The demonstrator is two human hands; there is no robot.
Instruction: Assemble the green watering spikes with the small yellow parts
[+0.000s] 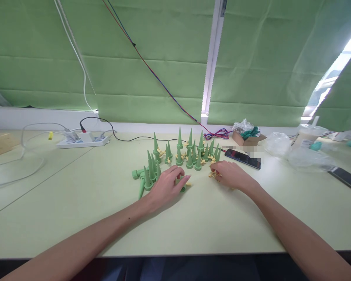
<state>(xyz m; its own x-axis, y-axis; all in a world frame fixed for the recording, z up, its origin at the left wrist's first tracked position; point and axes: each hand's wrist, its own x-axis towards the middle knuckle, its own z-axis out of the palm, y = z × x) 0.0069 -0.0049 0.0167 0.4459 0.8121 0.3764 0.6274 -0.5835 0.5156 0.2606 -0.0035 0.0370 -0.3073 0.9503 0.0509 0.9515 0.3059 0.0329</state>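
Several green cone-shaped pieces stand upright in a cluster at the middle of the table, with small yellow pieces among them. My left hand is at the front left of the cluster, thumb and fingers apart, over a green piece that it partly hides; whether it grips this piece is unclear. Left of that hand, a green cone lies on its side beside upright ones. My right hand is at the cluster's right, fingers bent down and together at small yellow pieces; its fingertips are partly hidden.
A black phone lies behind my right hand. Farther back are a cardboard box, plastic bags and a cup. Another dark phone is at the right. A power strip with cables sits at the back left of the table.
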